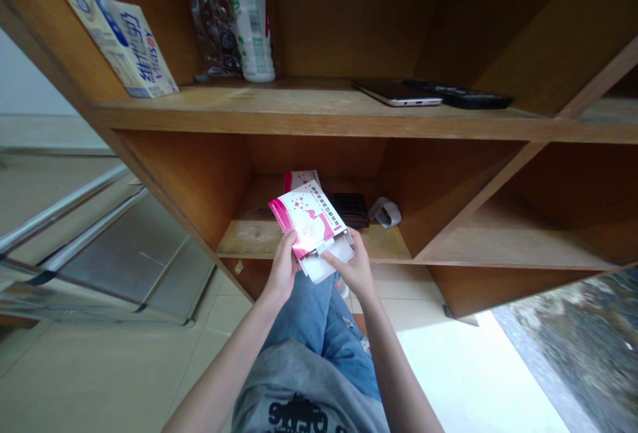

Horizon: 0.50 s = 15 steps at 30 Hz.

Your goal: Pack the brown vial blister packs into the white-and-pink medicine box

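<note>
a thin pink-and-white cardboard carton (308, 215) is being held just in front of the lower wooden shelf (393, 244), with a white inner tray (331, 261) sticking out of its near end. the left hand (283, 268) is pinching the carton's lower edge, fingers pressed together. the right hand (355, 265) is resting against the tray, fingers stretched along it, though i can't tell whether its thumb is pinching underneath. the carton is looking light and stiff, best taken by its long edges, and the tray looks slippery. its small print is too tiny to read.
</note>
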Each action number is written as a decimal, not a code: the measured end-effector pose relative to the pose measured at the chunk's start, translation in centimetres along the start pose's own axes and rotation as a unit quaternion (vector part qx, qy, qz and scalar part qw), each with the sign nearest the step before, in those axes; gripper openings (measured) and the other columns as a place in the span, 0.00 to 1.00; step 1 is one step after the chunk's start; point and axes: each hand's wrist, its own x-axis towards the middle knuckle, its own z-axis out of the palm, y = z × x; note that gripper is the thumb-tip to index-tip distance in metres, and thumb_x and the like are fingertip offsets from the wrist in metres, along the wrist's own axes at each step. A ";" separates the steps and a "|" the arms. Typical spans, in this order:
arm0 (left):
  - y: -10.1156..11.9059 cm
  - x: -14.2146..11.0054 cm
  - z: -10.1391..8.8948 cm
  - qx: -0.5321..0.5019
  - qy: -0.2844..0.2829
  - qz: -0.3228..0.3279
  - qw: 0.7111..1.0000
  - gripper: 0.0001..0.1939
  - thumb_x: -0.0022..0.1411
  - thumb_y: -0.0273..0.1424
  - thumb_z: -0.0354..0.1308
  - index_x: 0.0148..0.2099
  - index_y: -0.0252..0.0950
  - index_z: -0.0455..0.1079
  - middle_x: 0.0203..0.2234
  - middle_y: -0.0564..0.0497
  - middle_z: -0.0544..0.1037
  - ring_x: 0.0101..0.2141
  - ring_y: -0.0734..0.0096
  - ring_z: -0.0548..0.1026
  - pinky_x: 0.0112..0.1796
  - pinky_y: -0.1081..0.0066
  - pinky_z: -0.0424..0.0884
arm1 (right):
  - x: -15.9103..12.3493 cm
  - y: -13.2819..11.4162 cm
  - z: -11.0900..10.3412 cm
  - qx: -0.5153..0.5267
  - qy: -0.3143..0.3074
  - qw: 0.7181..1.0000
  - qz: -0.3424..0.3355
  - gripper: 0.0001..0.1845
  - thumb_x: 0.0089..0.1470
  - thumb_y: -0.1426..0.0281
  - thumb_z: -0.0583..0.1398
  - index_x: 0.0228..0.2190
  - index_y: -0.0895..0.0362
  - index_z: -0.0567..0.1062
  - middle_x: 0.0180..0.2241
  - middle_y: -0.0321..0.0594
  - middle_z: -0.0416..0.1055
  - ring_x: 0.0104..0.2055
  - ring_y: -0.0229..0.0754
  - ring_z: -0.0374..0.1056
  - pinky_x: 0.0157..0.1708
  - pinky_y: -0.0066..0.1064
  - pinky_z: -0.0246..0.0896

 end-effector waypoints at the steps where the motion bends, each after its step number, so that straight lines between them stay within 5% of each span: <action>1: 0.0 0.0 0.1 -0.001 0.002 -0.003 1.000 0.22 0.53 0.43 0.59 0.47 0.36 0.69 0.39 0.48 0.79 0.39 0.62 0.77 0.36 0.69 0.72 | 0.0 -0.3 0.0 0.020 -0.009 1.000 0.003 0.30 0.39 0.64 0.68 0.46 0.52 0.68 0.42 0.41 0.71 0.44 0.49 0.68 0.43 0.42 0.66; 5: -0.1 0.1 0.1 -0.002 0.009 -0.003 1.000 0.22 0.52 0.43 0.59 0.47 0.36 0.69 0.39 0.48 0.79 0.39 0.62 0.77 0.36 0.69 0.72 | 0.2 -1.1 0.1 0.054 -0.034 0.998 0.024 0.28 0.42 0.63 0.67 0.46 0.53 0.69 0.41 0.41 0.72 0.45 0.50 0.68 0.44 0.43 0.66; 15: -0.7 0.2 -0.2 0.014 0.000 0.026 1.000 0.23 0.53 0.42 0.60 0.48 0.37 0.68 0.40 0.48 0.78 0.40 0.61 0.76 0.37 0.69 0.72 | -0.1 -0.4 0.7 0.014 0.030 0.999 0.020 0.25 0.42 0.61 0.66 0.42 0.55 0.69 0.39 0.41 0.73 0.40 0.47 0.69 0.40 0.38 0.65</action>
